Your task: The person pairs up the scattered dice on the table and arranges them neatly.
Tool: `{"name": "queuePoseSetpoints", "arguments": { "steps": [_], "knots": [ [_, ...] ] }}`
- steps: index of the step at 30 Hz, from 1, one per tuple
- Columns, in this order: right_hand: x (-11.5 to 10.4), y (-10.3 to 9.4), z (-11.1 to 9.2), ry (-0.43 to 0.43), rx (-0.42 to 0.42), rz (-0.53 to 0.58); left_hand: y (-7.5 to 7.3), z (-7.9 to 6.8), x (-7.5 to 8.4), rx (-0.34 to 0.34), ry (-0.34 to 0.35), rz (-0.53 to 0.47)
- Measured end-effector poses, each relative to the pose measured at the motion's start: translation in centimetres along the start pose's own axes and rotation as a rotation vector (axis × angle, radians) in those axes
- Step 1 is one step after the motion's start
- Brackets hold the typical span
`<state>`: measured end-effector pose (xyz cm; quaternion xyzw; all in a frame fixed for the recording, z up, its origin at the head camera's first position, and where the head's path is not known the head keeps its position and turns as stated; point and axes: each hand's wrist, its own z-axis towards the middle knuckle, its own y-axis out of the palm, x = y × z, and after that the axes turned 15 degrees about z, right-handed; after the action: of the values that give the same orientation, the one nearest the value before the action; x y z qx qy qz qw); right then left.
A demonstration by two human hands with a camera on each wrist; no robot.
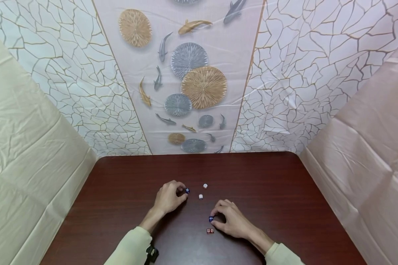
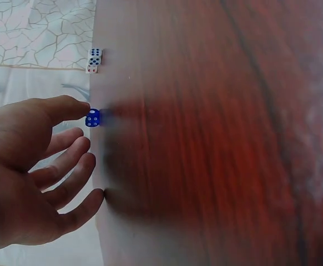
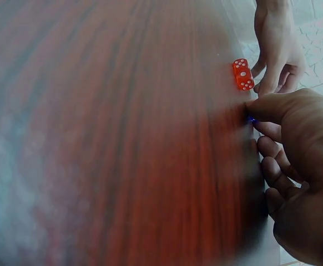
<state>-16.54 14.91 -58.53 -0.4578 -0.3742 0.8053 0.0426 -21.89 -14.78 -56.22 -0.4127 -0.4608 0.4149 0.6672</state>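
Several small dice lie on the dark wooden table point(image 1: 119, 206). My left hand point(image 1: 168, 197) has its thumb and index finger parted around the near side of a blue die point(image 1: 187, 190). In the left wrist view the thumb tip is right at the upper edge of this blue die point(image 2: 92, 118), and the other fingers are loosely bent. My right hand point(image 1: 233, 221) pinches a second blue die point(image 1: 210, 219) between thumb and index finger. From the right wrist, the thumb mostly hides this blue die point(image 3: 253, 119). Two red dice point(image 1: 210, 231) sit side by side just nearer than it.
A white die point(image 1: 200, 197) and another white die point(image 1: 205, 186) lie right of the left hand, apart from each other. Patterned cloth point(image 1: 192, 73) hangs behind the table's far edge, with plain pale cloth point(image 1: 361, 136) at the sides.
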Motion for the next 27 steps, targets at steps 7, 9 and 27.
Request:
{"name": "queuePoseSetpoints", "arguments": {
  "steps": [7, 9, 27],
  "knots": [
    [0.1, 0.1, 0.0, -0.015, 0.009, -0.004, 0.5, 0.4, 0.1, -0.007, 0.001, 0.014],
    [0.1, 0.1, 0.0, -0.02, 0.013, -0.006, 0.6, 0.5, 0.1, -0.004, 0.002, 0.02],
    [0.0, 0.0, 0.1, -0.013, 0.008, -0.004, 1.2, 1.1, -0.2, -0.001, 0.007, 0.059]
  ]
}}
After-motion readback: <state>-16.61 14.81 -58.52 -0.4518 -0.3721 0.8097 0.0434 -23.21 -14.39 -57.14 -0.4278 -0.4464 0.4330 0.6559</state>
